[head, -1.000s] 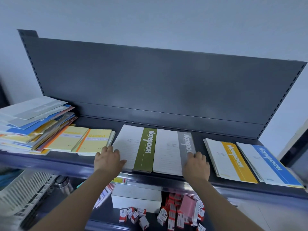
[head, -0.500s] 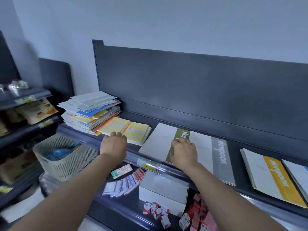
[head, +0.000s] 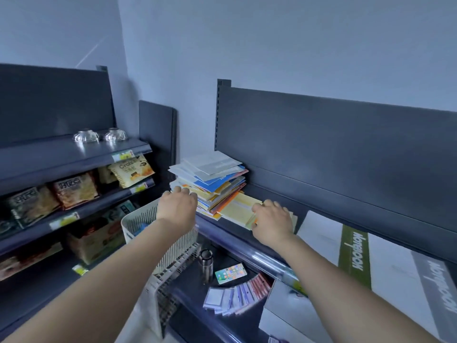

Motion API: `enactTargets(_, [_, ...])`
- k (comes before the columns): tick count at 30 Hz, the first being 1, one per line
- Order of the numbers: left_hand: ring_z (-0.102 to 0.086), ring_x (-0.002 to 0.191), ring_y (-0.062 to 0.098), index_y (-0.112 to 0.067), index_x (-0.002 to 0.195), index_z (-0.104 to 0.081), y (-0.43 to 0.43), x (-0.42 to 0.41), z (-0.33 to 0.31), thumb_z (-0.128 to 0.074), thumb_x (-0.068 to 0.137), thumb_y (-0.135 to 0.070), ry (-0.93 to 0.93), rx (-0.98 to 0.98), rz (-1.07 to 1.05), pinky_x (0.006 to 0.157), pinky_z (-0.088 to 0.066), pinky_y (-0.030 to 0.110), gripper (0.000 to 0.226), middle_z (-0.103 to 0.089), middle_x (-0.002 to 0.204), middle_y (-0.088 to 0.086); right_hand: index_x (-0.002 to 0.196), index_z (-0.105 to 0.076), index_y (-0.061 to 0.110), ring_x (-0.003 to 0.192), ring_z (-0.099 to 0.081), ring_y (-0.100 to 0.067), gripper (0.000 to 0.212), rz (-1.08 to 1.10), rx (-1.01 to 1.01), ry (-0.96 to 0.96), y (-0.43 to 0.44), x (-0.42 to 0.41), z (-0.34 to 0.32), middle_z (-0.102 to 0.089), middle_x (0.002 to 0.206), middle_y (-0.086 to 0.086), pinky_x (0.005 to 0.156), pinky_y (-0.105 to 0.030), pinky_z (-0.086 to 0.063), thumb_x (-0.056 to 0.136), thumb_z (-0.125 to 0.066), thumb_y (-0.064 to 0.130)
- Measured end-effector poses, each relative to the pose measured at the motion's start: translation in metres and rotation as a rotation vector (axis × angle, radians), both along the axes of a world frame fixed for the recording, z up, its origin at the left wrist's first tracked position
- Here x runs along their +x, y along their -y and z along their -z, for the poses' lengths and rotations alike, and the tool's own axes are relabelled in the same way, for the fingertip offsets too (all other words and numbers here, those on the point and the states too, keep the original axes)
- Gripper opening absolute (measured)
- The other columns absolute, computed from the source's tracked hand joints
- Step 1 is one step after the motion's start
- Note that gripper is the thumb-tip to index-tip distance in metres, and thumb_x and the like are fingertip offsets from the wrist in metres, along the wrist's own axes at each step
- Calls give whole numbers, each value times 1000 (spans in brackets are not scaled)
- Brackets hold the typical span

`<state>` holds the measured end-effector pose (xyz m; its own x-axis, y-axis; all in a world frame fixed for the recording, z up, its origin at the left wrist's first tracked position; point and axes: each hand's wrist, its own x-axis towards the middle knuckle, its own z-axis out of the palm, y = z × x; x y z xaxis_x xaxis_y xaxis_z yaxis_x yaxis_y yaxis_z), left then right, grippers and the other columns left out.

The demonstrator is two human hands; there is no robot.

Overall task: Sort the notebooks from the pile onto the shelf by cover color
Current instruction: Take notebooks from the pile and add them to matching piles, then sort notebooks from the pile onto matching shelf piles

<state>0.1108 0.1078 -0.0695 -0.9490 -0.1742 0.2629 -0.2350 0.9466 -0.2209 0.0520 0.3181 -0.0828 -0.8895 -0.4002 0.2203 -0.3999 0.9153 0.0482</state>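
By pile (head: 212,182), left hand (head: 177,207), right hand (head: 271,223) palm-down.

I am standing in a small shop. The pile of notebooks (head: 210,184) lies on a dark metal shelf (head: 235,240) with a tall back panel (head: 321,149) and a slotted upright (head: 218,115) just behind the pile. Left of the pile, another rack (head: 49,154) carries snack packets (head: 74,191) and two glass bowls (head: 86,136), with price labels (head: 121,156) clipped along its front edges. Below the pile sit a plastic basket (head: 146,219) and packs of cards (head: 235,293), fanned out.
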Motion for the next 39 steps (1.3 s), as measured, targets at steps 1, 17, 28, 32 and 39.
enactTargets(1, [-45, 116, 24, -16, 122, -51, 13, -3, -1, -48, 93, -23, -7, -1, 6, 91, -39, 33, 30, -53, 122, 4, 126, -54, 21, 118, -48, -28, 37, -6, -1, -2, 14, -4, -1, -53, 125, -7, 95, -36, -38, 90, -56, 29])
enactTargets(17, [-44, 115, 24, -17, 120, -52, 140, -78, -5, -42, 98, -32, -93, 87, 111, 90, -38, 34, 29, -53, 119, 3, 126, -54, 20, 119, -47, -26, 35, 37, -100, 12, 153, -76, -14, -54, 125, -6, 94, -37, -39, 95, -49, 37])
enactTargets(28, [-47, 114, 25, -15, 122, -55, 158, -206, -8, -38, 100, -33, -97, 264, 129, 85, -42, 36, 34, -55, 119, 5, 141, -37, 15, 136, -29, -29, 76, 281, -396, 317, 178, -167, -2, -33, 147, -8, 102, -41, -36, 85, -48, 65])
enactTargets(32, [-46, 116, 27, -12, 121, -53, 158, -250, -7, -37, 99, -40, 12, 398, 68, 87, -41, 37, 39, -53, 120, 8, 147, -29, 20, 143, -16, -28, 87, 258, -417, 404, 177, -189, 4, -20, 155, -3, 108, -44, -30, 81, -50, 73])
enactTargets(39, [-62, 91, 26, -9, 103, -59, 174, -289, 1, -61, 85, -33, 9, 768, -12, 70, -48, 30, 30, -64, 101, 5, 147, -29, 27, 144, -14, -23, 90, 245, -469, 443, 164, -210, 8, -18, 157, 4, 113, -47, -25, 75, -61, 71])
